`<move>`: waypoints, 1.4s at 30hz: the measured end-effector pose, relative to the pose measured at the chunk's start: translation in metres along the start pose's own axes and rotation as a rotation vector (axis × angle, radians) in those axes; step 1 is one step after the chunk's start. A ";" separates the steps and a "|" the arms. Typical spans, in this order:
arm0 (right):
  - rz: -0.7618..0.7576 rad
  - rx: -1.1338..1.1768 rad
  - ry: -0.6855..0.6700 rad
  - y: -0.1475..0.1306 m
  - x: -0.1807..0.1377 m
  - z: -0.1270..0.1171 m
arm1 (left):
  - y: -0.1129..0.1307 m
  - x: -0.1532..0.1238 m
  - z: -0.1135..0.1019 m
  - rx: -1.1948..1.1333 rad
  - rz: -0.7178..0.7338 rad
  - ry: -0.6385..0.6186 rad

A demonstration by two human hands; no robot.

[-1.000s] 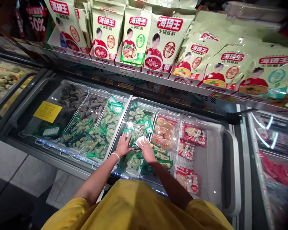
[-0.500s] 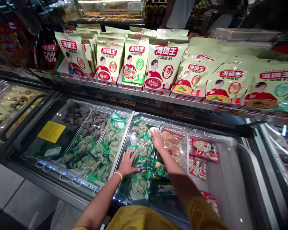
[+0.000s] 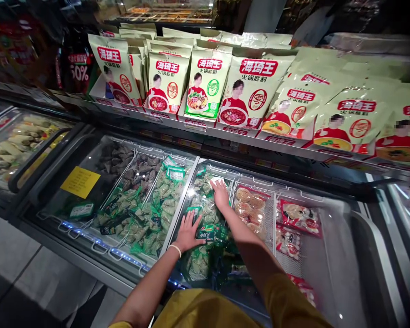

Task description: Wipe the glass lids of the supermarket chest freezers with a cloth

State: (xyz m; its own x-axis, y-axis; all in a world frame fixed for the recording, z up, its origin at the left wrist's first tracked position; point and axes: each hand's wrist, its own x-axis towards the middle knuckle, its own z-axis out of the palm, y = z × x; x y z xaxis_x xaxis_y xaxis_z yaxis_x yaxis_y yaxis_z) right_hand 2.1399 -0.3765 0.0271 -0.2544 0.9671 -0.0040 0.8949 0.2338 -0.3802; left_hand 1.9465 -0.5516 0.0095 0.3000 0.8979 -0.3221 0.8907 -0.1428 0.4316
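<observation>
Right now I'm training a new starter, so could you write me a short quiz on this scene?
1. Which hand touches the white cloth or tissue?
2. True or false: in the picture, the yellow note is right of the wristband.
3. The left hand on the glass lid is: A) clenched; B) spread, palm down; C) turned palm up.

Key: 1. The right hand. 2. False. 3. B.
</observation>
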 end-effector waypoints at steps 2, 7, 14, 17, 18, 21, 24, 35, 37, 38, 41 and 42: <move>-0.140 0.021 -0.073 -0.017 0.000 0.010 | 0.000 0.001 0.000 0.002 -0.011 -0.014; -0.561 0.060 -0.269 -0.020 0.012 0.016 | 0.000 0.003 0.001 0.004 -0.016 -0.031; -0.218 -0.008 -0.054 -0.024 0.059 0.006 | -0.002 0.006 0.003 0.005 -0.018 -0.069; -0.454 0.020 -0.159 -0.038 0.044 0.017 | -0.002 0.007 0.003 0.008 -0.019 -0.073; -0.547 0.038 -0.204 -0.038 0.039 0.020 | -0.002 0.007 0.003 0.010 -0.018 -0.075; -0.709 0.078 -0.303 -0.028 0.037 0.019 | -0.002 0.008 0.003 0.015 -0.020 -0.088; -0.637 0.053 -0.286 -0.014 0.063 0.007 | -0.003 0.008 0.003 0.013 -0.028 -0.113; -0.192 -0.045 -0.074 0.032 0.117 -0.017 | -0.005 0.008 0.001 0.033 -0.012 -0.129; -0.109 -0.051 -0.025 0.060 0.100 -0.026 | -0.005 0.008 0.002 0.042 -0.014 -0.123; -0.067 -0.056 0.000 0.074 0.092 -0.031 | -0.005 0.008 0.003 0.046 -0.018 -0.120; 0.032 -0.061 0.051 0.100 0.069 -0.042 | -0.006 0.009 0.005 0.053 -0.027 -0.109; 0.065 -0.059 0.062 0.101 0.062 -0.043 | -0.006 0.009 0.005 0.053 -0.028 -0.105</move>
State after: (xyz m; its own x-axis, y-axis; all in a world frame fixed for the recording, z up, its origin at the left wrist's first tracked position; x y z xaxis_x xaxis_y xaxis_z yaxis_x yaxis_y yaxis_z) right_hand 2.2302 -0.2886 0.0287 -0.1739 0.9843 0.0309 0.9291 0.1744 -0.3261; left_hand 1.9458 -0.5448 -0.0001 0.3066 0.8535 -0.4213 0.9151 -0.1424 0.3773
